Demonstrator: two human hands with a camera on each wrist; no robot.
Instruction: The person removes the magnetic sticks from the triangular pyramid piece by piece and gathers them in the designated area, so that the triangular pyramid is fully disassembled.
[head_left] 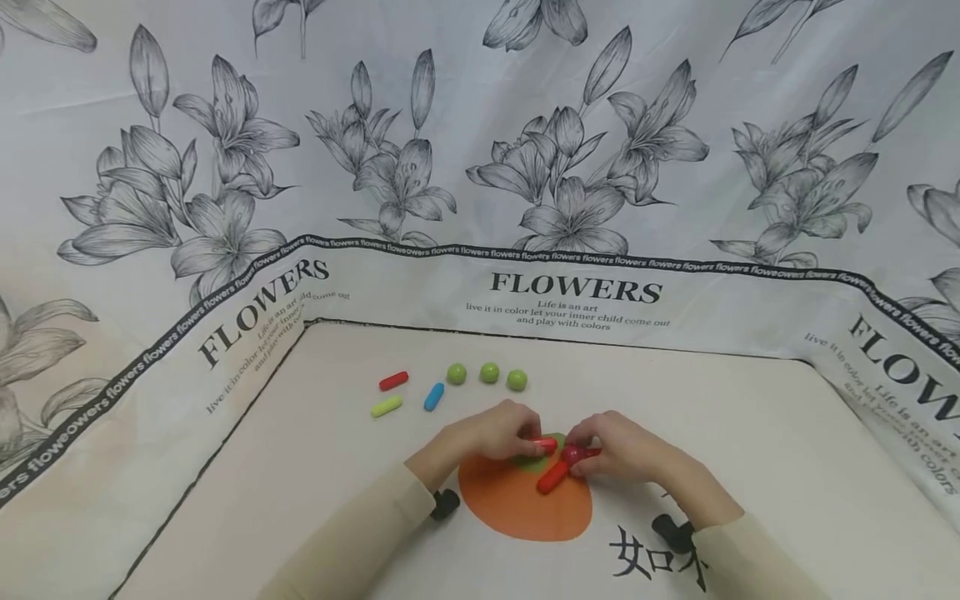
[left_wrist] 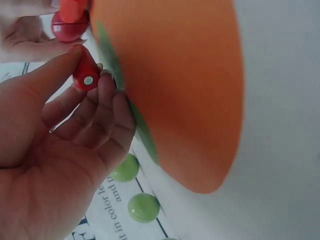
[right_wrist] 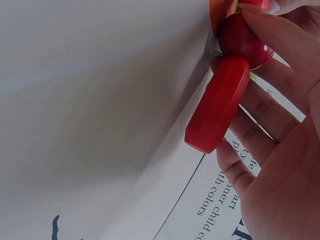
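Observation:
My left hand (head_left: 504, 431) pinches a short red rod (head_left: 545, 445) between thumb and fingers. A pale round spot shows on the end of that rod (left_wrist: 86, 72) in the left wrist view. Close beside it, my right hand (head_left: 621, 448) holds a dark red ball (right_wrist: 243, 41) with thumb and fingertips. A thicker red rod (right_wrist: 217, 106) sits against the ball and points down toward the front left in the head view. Both hands are over a printed orange fruit shape (head_left: 525, 504) with a green top on the cloth.
Three green balls (head_left: 489, 372) stand in a row behind the hands. To their left lie a red rod (head_left: 393, 381), a yellow-green rod (head_left: 387, 407) and a blue rod (head_left: 434, 397). Flower-printed cloth walls (head_left: 570, 287) enclose the back and sides of the surface.

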